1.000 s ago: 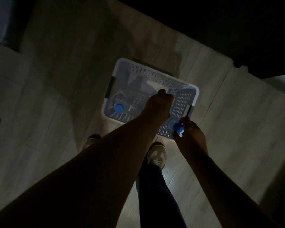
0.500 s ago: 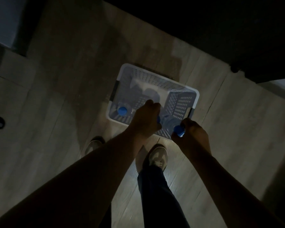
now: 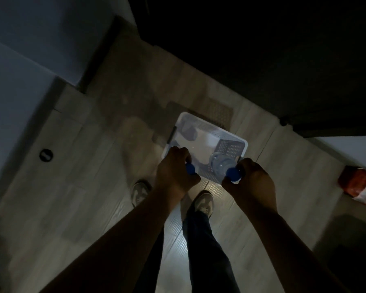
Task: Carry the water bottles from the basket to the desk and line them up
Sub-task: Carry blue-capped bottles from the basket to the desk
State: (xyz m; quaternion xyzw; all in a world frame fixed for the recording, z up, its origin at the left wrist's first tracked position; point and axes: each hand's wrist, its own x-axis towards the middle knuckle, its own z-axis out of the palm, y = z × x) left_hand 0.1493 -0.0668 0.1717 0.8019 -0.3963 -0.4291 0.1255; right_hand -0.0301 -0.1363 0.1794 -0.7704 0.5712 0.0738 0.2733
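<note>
Hands each grip a clear, blue-capped bottle over the perforated white plastic basket; wood-grain floor.

The floor is laid in pale, wood-grain planks that run diagonally from near left to far right, dimly lit, brightest around the feet. A white perforated basket with dark side handles sits directly on it at centre. Just beyond the basket's far edge a dark rectangular mat or grille lies flat on the planks. 2 light sneakers stand on the near side of the basket. A small round dark disc is set in the floor at left. A red and white object rests at the right edge.
</note>
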